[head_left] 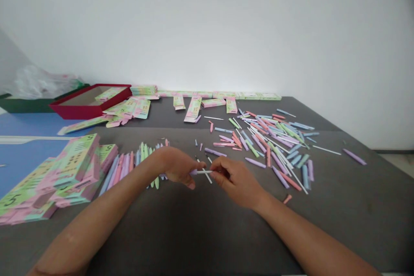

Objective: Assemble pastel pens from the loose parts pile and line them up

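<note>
Here, the left hand [179,166] pinches a slim lilac plastic barrel [193,172]; the right hand [237,183] grips a thin white stick [203,172] at its end. Handling this joint seems to need straight alignment. Pastel pen parts [268,156] lie beyond.

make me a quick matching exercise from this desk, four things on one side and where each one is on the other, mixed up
1. white rod
2. plastic bag
3. red box
4. scattered pen parts

A. right side of the table
B. at the far left, on a green box
C. between the left hand and right hand
D. just right of the green box

Pairs: 1-C, 2-B, 3-D, 4-A
</note>
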Demonstrator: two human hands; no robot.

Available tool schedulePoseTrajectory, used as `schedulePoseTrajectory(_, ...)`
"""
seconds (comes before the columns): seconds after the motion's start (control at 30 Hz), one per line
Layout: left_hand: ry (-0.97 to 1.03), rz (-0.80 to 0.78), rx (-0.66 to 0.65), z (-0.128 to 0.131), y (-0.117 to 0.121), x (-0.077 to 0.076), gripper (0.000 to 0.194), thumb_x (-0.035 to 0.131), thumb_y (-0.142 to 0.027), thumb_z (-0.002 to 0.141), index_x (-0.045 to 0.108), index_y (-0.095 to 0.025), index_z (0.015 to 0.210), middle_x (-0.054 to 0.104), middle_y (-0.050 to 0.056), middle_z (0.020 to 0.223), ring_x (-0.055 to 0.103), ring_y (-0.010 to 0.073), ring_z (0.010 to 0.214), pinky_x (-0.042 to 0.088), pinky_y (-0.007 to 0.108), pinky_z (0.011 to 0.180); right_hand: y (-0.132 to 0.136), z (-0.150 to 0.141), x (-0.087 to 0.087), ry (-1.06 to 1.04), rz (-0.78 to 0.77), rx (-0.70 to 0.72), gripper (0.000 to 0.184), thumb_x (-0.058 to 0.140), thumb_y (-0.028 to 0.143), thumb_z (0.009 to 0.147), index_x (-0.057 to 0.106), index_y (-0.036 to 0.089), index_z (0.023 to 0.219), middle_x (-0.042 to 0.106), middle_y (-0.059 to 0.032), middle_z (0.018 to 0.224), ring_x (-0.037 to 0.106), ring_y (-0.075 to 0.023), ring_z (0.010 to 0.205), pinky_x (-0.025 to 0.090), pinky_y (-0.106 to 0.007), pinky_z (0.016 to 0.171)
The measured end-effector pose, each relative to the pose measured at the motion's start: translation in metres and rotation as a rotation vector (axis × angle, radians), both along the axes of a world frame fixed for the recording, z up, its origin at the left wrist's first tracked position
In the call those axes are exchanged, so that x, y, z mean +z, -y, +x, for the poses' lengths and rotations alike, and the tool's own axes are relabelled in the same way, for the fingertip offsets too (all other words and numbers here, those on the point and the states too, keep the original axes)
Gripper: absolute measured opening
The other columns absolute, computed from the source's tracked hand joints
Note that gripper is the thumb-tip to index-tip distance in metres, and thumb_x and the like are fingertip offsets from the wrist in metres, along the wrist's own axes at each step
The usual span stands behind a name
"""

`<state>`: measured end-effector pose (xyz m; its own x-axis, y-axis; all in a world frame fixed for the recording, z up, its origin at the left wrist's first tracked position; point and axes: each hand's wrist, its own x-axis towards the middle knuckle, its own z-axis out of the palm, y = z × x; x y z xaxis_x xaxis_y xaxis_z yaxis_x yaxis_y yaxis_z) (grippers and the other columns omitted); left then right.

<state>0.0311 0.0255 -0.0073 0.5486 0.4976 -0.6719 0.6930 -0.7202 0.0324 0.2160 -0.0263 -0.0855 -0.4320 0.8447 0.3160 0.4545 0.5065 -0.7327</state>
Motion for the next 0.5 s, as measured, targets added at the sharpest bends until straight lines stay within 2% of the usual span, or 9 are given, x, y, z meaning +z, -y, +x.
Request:
schedulePoseTrajectory(0.13,0.009,0.007,0.006,0.0,0.0,-0.004,0.064,0.062,-0.038,0.081,0.041,-0.021,0.14,0.074,0.01,0.092,0.067,0.0242,0.08,0.044,0.027,0.06,-0.001,-0.003,-0.005,-0.002,0.002,0.008,0.014,0.052,0.024,0.09,0.058,0.018,0.08,0.057,0.0022,0.067,0.05,-0.0102,0.061,0.031,-0.021,0.056)
schedulePoseTrajectory(0.3,-0.002,0.015,0.004,-0.001,-0.002,-0.009,0.065,0.063,-0.038,0.081,0.04,-0.022,0.141,0.074,0.009,0.089,0.067,0.0249,0.077,0.045,0.028,0.06,-0.003,-0.004,-0.006,-0.009,-0.009,0.018,0.013,0.054,0.026,0.089,0.061,0.018,0.082,0.059,0.0017,0.069,0.051,-0.0108,0.062,0.031,-0.022,0.056)
schedulePoseTrajectory(0.5,0.026,-0.041,-0.007,-0.007,-0.009,-0.011,0.06,0.061,-0.036,0.082,0.044,-0.022,0.138,0.073,0.011,0.1,0.067,0.0266,0.086,0.047,0.031,0.067,-0.019,0.012,-0.011,-0.049,-0.057,-0.09,0.014,0.051,0.027,0.088,0.059,0.018,0.081,0.056,0.0021,0.064,0.049,-0.0123,0.059,0.033,-0.023,0.055)
